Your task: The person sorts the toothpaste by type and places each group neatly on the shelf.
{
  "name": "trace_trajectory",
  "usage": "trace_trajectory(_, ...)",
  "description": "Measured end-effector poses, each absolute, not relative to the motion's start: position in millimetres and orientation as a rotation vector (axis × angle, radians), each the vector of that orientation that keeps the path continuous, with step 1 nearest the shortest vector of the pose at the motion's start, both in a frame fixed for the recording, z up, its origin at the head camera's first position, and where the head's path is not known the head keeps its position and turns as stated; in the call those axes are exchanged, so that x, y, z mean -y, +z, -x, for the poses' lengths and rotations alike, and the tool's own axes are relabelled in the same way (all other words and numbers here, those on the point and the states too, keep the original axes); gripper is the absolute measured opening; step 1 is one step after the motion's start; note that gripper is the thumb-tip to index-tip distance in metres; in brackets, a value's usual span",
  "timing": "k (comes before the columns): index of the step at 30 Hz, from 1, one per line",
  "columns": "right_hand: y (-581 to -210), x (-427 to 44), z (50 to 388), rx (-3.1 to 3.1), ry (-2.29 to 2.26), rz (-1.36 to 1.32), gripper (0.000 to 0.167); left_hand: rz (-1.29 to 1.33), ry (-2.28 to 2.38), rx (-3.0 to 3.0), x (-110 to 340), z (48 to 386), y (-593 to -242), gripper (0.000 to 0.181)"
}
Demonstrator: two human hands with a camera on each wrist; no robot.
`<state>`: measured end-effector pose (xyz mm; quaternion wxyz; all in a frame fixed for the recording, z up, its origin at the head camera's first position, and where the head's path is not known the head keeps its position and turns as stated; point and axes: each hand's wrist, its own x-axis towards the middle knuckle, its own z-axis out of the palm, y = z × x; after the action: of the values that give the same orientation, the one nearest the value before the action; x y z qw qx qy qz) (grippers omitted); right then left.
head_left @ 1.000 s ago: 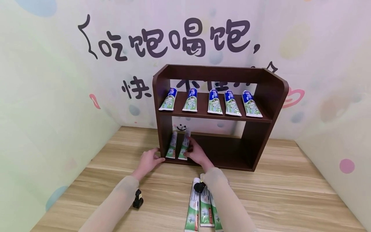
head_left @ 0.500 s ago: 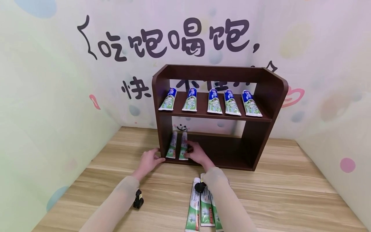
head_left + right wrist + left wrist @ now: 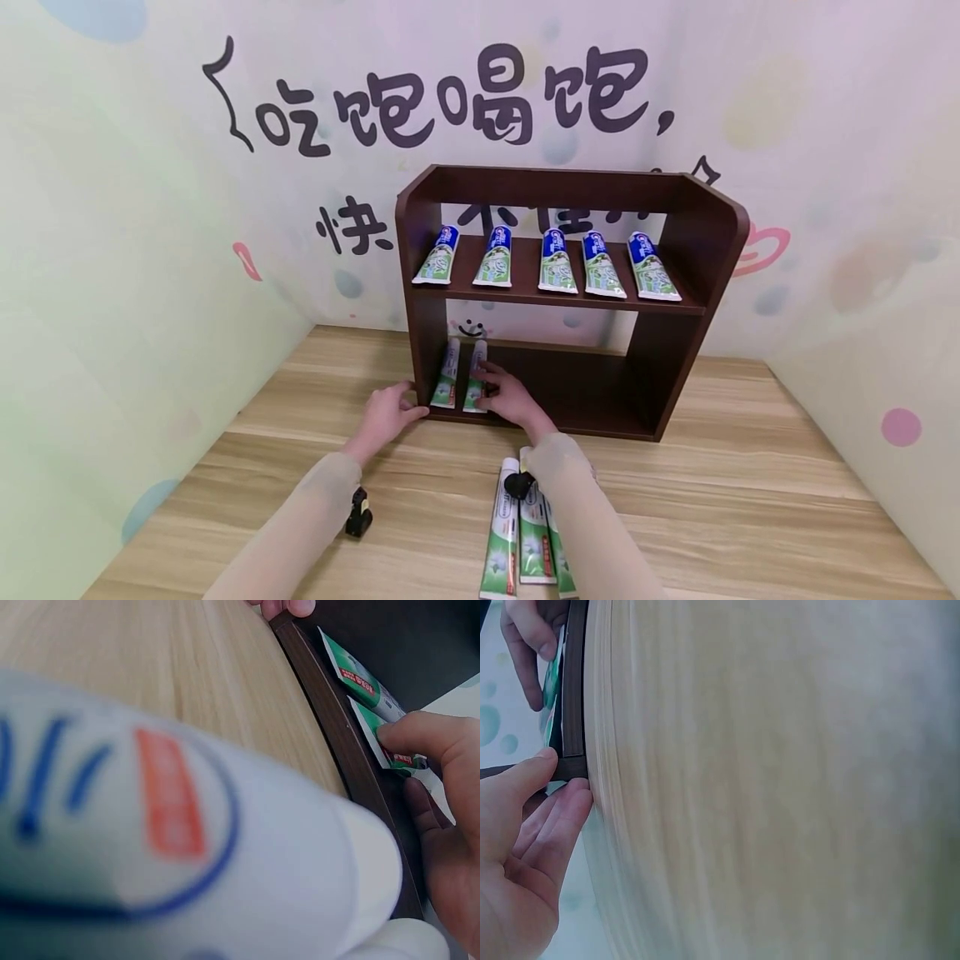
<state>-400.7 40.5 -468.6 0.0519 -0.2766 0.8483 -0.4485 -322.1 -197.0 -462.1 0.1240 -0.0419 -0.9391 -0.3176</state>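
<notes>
A dark brown two-tier shelf (image 3: 643, 367) stands on the wooden table. My left hand (image 3: 386, 417) grips its lower left front corner, thumb at the front edge and fingers along the outer side in the left wrist view. On the lower tier, a white-and-green toothpaste tube (image 3: 475, 392) lies beneath my right hand (image 3: 516, 397). The right wrist view has the thumb on this tube's green end and a finger at its far side, pinching it. Left of it lies a matching tube (image 3: 349, 669), apart from the hand.
Several blue-and-green toothpaste tubes (image 3: 557, 265) lie in a row on the upper tier. More white-and-green tubes (image 3: 501, 533) lie on the table (image 3: 750, 500) under the right forearm. A patterned wall (image 3: 180, 250) encloses the back and sides.
The right hand's tube was tilted with its cap end raised; it has come down straighter onto the lower tier. The right fingers have shifted slightly. My left hand has stayed at the corner.
</notes>
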Motion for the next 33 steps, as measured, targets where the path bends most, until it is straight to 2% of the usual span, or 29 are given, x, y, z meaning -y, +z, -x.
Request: trace_trajectory(33,-467.1,-45.9,399.7,-2.473,-1.388,0.807,0.058,0.142,-0.911,2.752,197.1,324.1,-461.7,0.043)
